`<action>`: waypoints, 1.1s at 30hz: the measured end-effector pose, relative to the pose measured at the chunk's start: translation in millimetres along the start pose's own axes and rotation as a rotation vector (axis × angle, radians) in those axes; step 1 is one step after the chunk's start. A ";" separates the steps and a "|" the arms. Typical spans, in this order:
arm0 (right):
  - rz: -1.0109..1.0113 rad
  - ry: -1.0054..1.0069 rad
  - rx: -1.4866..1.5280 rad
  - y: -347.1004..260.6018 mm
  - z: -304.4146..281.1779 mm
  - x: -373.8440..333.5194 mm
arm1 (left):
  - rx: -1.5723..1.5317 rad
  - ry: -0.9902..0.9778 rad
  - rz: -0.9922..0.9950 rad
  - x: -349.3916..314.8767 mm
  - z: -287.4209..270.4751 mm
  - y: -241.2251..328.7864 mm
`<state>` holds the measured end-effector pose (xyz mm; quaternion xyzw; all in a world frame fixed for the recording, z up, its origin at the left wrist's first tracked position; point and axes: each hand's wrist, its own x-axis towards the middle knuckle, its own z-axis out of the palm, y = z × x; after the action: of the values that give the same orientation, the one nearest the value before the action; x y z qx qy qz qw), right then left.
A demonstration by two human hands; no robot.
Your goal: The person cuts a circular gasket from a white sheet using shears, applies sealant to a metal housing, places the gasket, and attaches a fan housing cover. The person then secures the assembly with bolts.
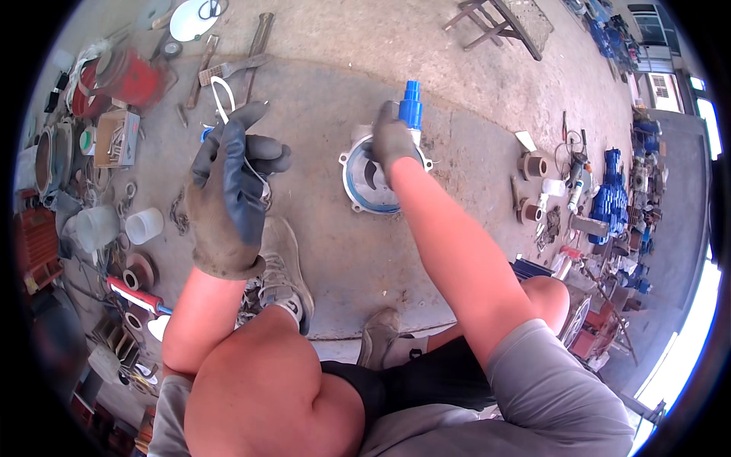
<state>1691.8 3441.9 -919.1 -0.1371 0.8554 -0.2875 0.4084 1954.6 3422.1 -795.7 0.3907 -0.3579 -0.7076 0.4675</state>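
Observation:
My left hand (236, 171), in a dark-coated work glove, is raised at the left above the floor. Its fingers are curled round a thin white loop (221, 93), which sticks out above the hand and shows again below the fingers. A round metal pump housing (350, 183) with a blue inner rim lies on the floor ahead. From its top stands a blue stepped pipe fitting (411, 107). My right hand (392, 141), gloved too, is closed on the housing's upper rim beside that fitting; its fingertips are partly hidden.
A hammer (259, 38), a wire brush (217, 74) and a red bucket (129, 76) lie or stand far left. Nearer are a cardboard box (116, 139) and white plastic tubs (143, 225). Rusty bushings (533, 166) and blue parts (609, 198) sit right; a stool (506, 27) stands beyond.

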 end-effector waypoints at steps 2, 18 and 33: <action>-0.154 0.011 -0.147 -7.5 26.8 -23.9 | 0.020 0.019 0.007 -0.8 -4.3 -1.0; -0.431 -0.202 0.311 -7.4 -74.5 -142.1 | 0.488 -0.396 -0.213 -12.4 17.4 19.8; -0.194 -0.258 0.484 -6.4 -86.6 -161.1 | 1.220 -0.515 0.669 -12.7 34.3 -5.8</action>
<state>1725.7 3545.3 -772.0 -0.1523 0.6857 -0.5014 0.5052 1925.1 3440.6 -782.9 0.2729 -0.8856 -0.2721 0.2593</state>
